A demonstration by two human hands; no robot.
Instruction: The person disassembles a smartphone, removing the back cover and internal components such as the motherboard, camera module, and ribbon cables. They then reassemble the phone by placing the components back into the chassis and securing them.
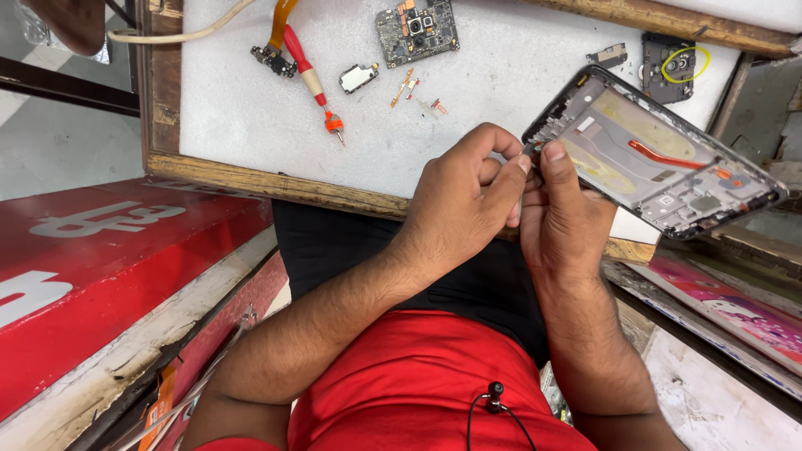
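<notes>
My right hand (564,219) grips the lower left corner of an opened phone frame (660,163), which is held tilted above the right side of the work tray. The frame's bare inside shows, with an orange flex strip and yellowish adhesive patches. My left hand (468,200) is beside the right one. Its thumb and forefinger pinch at that same corner of the frame, touching its edge. Whether something small is between the fingertips cannot be made out.
A white foam mat (468,100) in a wooden tray (251,179) carries a red-handled screwdriver (313,79), a circuit board (416,32), a small silver module (358,78), an orange flex cable (280,21), tiny loose parts (413,88) and a dark camera cover (672,63). A red board (100,267) lies at the left.
</notes>
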